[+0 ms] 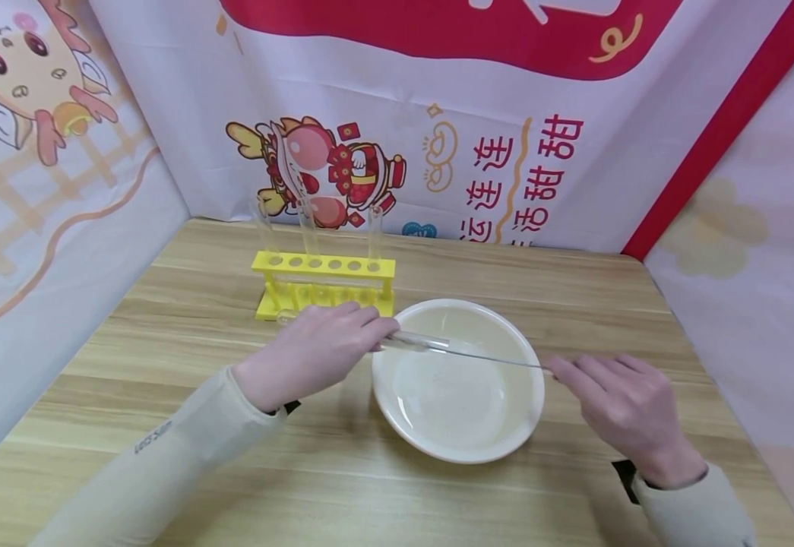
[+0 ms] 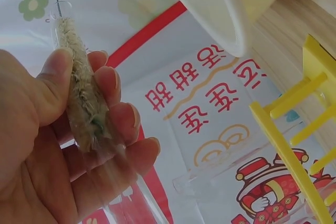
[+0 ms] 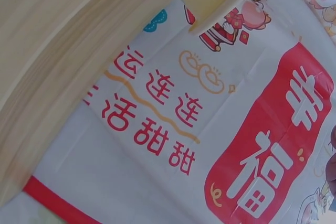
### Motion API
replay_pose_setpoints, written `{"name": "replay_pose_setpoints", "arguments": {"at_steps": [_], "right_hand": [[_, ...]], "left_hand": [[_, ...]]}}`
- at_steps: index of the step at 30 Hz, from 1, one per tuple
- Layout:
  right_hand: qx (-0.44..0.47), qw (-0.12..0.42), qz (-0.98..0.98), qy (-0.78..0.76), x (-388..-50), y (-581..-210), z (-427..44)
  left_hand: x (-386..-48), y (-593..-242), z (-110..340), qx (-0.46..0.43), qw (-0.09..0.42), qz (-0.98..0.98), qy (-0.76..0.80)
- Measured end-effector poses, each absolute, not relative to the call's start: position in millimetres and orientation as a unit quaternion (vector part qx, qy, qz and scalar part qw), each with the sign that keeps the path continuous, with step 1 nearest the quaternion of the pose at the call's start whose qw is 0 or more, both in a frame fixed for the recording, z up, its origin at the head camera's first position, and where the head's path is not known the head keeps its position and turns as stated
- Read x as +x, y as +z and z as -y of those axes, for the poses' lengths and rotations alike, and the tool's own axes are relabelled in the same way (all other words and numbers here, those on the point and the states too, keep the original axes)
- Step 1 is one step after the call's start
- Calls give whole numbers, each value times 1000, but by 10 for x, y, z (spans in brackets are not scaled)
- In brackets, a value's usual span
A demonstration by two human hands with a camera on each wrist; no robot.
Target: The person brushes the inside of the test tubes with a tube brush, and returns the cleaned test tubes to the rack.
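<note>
Over the left rim of a white bowl (image 1: pixel 458 380), the left hand (image 1: pixel 324 346) grips a clear glass test tube (image 1: pixel 417 341), its mouth toward the right. In the left wrist view, the left hand (image 2: pixel 47 129) has thumb and fingers around the tube, and a pale bristle brush (image 2: pixel 81 85) lies inside it. The brush's thin wire (image 1: pixel 499 359) runs out of the mouth to the right hand (image 1: pixel 625 406), which pinches its end right of the bowl. At the right wrist view's edge only a dark sliver of fingers (image 3: pixel 332 174) shows.
A yellow rack (image 1: pixel 324 264) holding several upright clear tubes stands behind the left hand, left of the bowl. The wooden table (image 1: pixel 479 501) meets printed cloth walls (image 1: pixel 383 83) at the back and sides.
</note>
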State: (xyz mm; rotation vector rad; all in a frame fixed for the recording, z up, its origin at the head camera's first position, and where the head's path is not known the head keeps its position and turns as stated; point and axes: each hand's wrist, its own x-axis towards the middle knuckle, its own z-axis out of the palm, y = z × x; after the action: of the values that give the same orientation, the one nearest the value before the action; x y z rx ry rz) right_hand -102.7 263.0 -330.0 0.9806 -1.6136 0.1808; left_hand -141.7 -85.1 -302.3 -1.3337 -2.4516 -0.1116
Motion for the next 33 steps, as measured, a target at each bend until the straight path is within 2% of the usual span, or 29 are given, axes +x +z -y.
{"name": "replay_pose_setpoints", "arguments": {"at_steps": [10,33], "right_hand": [[413,581,698,61,-1025,-3403,-2784],[403,579,705,69,-987,-3430,-2877]], "left_hand": [[-1419,-2998,882,-464,153,872,-35],[-1423,-2998,900,-463,154,872,-29]]}}
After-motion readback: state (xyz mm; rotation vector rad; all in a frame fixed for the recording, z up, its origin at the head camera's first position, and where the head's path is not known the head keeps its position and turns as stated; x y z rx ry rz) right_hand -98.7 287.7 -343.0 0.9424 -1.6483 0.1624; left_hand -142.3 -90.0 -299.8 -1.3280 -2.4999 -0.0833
